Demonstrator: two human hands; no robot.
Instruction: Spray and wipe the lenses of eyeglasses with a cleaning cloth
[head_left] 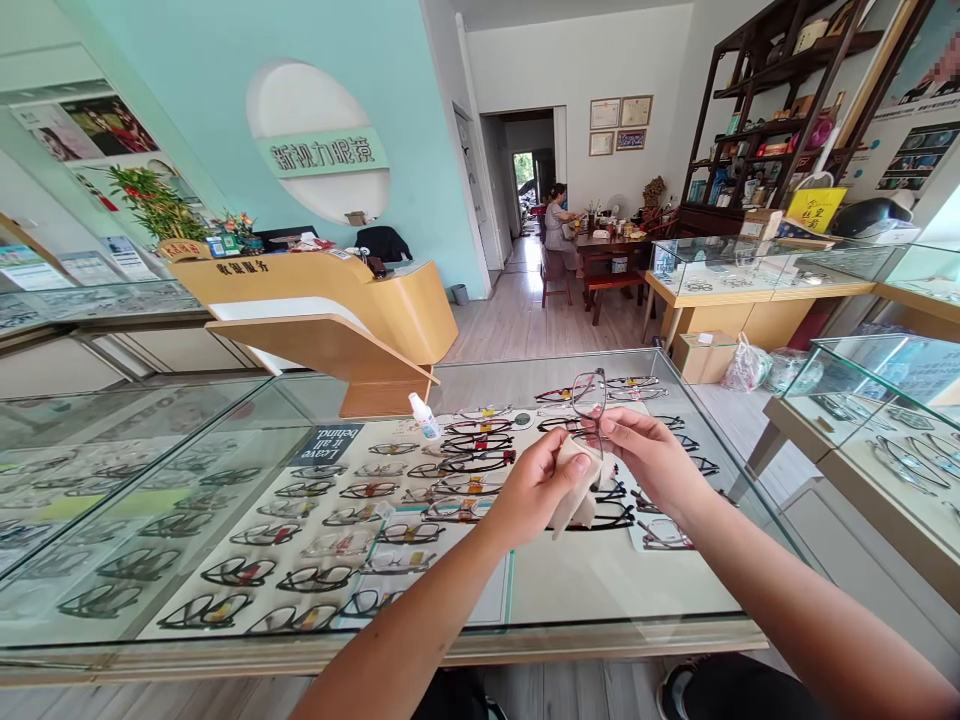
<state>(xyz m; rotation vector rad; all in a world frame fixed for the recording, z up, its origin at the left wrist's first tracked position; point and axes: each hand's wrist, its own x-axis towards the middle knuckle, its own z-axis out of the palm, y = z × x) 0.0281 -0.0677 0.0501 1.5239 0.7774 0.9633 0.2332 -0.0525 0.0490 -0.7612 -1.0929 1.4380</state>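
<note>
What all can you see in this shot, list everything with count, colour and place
glasses: one pair, dark thin frame, held up above the case
cloth: one, beige, hanging under the glasses
spray bottle: one, white, blue label, on the case top
display case: one, glass, rows of glasses inside
counter: one, yellow wood, behind the case
seated person: one, at the far table
left hand: pinching the cloth
right hand: holding the glasses

Optician's shop: glass display cases (pixel 615 600) of spectacle frames (pixel 300 520)
</note>
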